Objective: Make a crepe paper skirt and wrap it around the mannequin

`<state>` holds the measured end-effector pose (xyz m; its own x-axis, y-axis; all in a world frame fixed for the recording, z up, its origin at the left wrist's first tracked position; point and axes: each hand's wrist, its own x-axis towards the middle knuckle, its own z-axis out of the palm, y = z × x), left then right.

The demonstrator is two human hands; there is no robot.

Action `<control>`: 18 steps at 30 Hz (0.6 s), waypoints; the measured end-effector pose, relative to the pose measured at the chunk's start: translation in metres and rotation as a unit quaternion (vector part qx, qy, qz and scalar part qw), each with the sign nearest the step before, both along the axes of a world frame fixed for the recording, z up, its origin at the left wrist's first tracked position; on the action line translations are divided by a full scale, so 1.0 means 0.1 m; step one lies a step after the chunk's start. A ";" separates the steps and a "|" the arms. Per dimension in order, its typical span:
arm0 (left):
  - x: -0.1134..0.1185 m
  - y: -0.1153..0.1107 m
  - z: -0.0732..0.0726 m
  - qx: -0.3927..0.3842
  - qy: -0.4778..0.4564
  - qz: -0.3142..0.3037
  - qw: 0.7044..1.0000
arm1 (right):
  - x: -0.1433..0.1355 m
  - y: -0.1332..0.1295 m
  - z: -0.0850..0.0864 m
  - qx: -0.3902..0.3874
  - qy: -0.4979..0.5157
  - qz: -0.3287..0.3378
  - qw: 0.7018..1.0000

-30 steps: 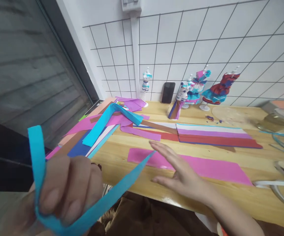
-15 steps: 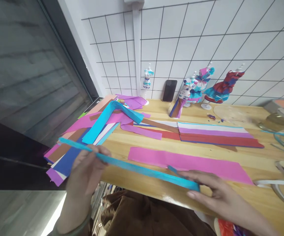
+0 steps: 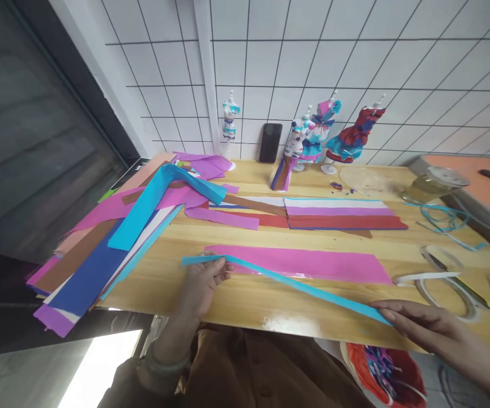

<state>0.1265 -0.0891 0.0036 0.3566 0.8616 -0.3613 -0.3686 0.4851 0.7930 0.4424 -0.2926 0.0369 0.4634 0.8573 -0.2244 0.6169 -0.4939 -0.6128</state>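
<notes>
A narrow blue strip (image 3: pixel 308 287) stretches slantwise between my two hands, over the front of the wooden table. My left hand (image 3: pixel 205 277) pinches it near its left end, with a short tail sticking out leftward. At the right end, the thumb and fingers of my right hand (image 3: pixel 410 320) are closed on it. Behind the strip a wide pink sheet (image 3: pixel 333 265) lies flat, partly covered by the strip near my left hand.
Coloured strips (image 3: pixel 87 266) are piled at the left, overhanging the edge. Layered strips (image 3: pixel 342 215) lie mid-table. Small dressed mannequins (image 3: pixel 353 136) and a phone (image 3: pixel 271 143) stand at the back. White tape (image 3: pixel 427 283), a jar (image 3: pixel 435 184) and blue cord are at the right.
Both hands have moved right across the table, still holding the blue strip. It now looks straighter and narrower, and the small folded piece by my right hand no longer shows. The view has shifted.
</notes>
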 end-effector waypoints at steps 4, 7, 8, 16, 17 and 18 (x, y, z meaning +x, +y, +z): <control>0.01 0.01 -0.10 0.014 0.022 -0.017 1.000 | 0.09 -0.09 -0.12 -0.022 0.098 0.031 0.994; 0.01 -0.01 -0.11 0.029 0.033 -0.039 0.998 | 0.12 -0.10 -0.15 0.001 0.055 0.018 0.998; 0.01 -0.03 -0.11 0.031 0.038 -0.047 0.998 | 0.13 -0.10 -0.15 0.001 0.035 0.028 0.999; 0.27 -0.32 -0.11 0.067 0.090 -0.039 0.993 | -0.43 0.40 -0.14 0.122 -0.118 0.138 0.976; 0.31 -0.37 -0.11 0.071 0.094 -0.042 0.992 | -0.61 0.51 -0.12 0.137 -0.086 0.146 0.976; 0.34 -0.41 -0.11 0.074 0.096 -0.044 0.992 | -0.78 0.61 -0.11 0.140 -0.059 0.157 0.976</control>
<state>0.1607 -0.1297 -0.0072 0.3692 0.8788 -0.3022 -0.1654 0.3821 0.9092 0.3641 -0.2319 0.0263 0.1766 0.9812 0.0775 0.7856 -0.0931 -0.6117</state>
